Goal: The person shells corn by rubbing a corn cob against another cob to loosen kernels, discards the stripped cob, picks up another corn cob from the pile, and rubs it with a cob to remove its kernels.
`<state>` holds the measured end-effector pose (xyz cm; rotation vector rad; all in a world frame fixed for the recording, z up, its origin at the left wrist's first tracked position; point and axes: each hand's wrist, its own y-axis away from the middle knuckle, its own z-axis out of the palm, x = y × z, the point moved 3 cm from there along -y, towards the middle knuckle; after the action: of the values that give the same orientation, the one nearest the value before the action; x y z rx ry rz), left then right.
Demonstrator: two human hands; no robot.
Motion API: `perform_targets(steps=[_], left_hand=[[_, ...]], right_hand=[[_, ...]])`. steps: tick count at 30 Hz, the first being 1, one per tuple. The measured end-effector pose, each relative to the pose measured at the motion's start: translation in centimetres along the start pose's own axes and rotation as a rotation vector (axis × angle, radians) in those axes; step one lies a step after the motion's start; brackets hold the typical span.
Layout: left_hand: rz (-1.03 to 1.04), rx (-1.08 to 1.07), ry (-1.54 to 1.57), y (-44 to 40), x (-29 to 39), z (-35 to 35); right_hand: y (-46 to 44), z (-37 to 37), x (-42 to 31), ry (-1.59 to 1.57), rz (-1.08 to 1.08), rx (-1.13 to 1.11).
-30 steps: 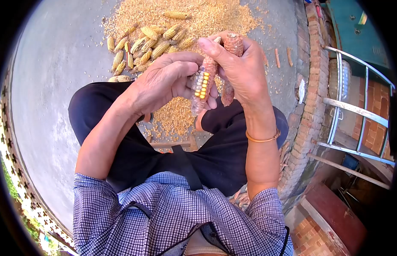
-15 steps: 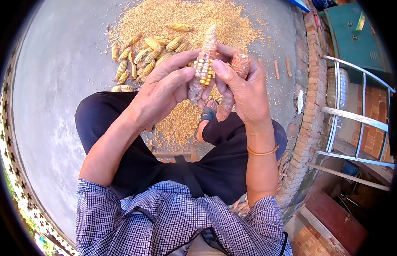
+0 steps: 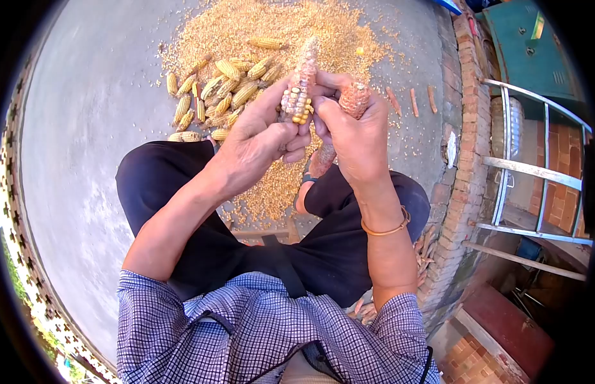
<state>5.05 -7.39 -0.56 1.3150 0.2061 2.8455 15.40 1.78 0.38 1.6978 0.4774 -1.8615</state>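
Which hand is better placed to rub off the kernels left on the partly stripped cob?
Probably the right hand: its thumb is right beside the kernels, though it also grips a bare cob. The left hand holds the partly stripped cob, so it seems better suited to steadying.

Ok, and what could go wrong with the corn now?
Kernels might pop off the cob and bounce away; lots of loose ones already lie on the floor.

The right hand is also gripping a second cob, so that one could slip out and drop.

The thumbs might get sore, because the left hand and the right are both bare, with no gloves.
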Motion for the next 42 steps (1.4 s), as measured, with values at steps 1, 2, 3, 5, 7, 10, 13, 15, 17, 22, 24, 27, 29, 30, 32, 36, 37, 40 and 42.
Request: perform_targets(steps=[1,2,3,5,7,10,13,15,17,22,24,27,29,30,32,36,37,40,42], left_hand=[[-0.012,0.000,0.038,0.0,0.2,-0.1],[-0.022,0.001,0.073,0.0,0.4,-0.4],[-0.033,0.000,0.109,0.0,0.6,-0.6],[-0.034,0.032,0.138,0.2,0.7,-0.5],[-0.046,0.028,0.165,0.3,0.4,-0.7],[-0.040,0.054,0.063,0.2,0.6,-0.4],[-0.040,0.057,-0.025,0.1,0.3,-0.5],[-0.049,0.041,-0.017,0.0,0.1,-0.6],[-0.059,0.017,0.048,-0.2,0.2,-0.7],[-0.046,0.032,0.100,-0.2,1.2,-0.6],[-0.033,0.062,0.131,0.0,1.2,-0.4],[-0.032,0.082,0.062,-0.1,1.0,-0.6],[-0.022,0.146,-0.084,0.0,1.1,-0.3],[0.001,0.140,-0.100,0.0,0.9,-0.4],[0.047,0.127,-0.134,-0.1,0.0,-0.8],[0.002,0.054,-0.051,-0.1,-0.3,-0.5],[-0.023,0.039,-0.011,-0.2,0.4,-0.4],[-0.036,0.035,0.105,-0.1,1.2,-0.4],[-0.046,0.071,0.108,0.0,1.4,-0.3]], right_hand=[[0.0,-0.2,-0.1,-0.031,0.015,-0.022],[-0.2,-0.2,-0.2,-0.062,0.027,-0.047],[-0.3,-0.3,-0.4,-0.076,0.041,-0.090],[-0.3,-0.4,-0.6,-0.103,0.076,-0.169],[-0.1,0.2,-0.7,-0.080,0.036,-0.132],[0.0,0.5,-0.7,-0.060,0.002,-0.104],[0.0,0.7,-0.3,-0.011,0.006,-0.052],[0.1,0.5,-0.1,0.021,0.032,-0.033],[0.0,0.3,-0.1,0.041,0.075,-0.042],[-0.1,0.3,-0.4,-0.099,0.043,-0.145],[0.2,0.5,-0.3,-0.063,0.016,-0.136],[0.2,0.6,-0.1,0.012,-0.003,-0.129],[0.2,0.7,-0.2,0.026,0.031,-0.128],[0.4,0.9,-0.5,-0.013,0.038,-0.125],[0.9,1.5,-1.1,-0.090,0.052,-0.117],[0.3,0.6,0.2,0.093,-0.022,-0.061],[0.2,0.4,0.2,0.075,-0.010,-0.087],[0.1,0.4,-0.5,-0.006,0.013,-0.141],[0.5,0.9,-0.8,0.032,-0.038,-0.137]])
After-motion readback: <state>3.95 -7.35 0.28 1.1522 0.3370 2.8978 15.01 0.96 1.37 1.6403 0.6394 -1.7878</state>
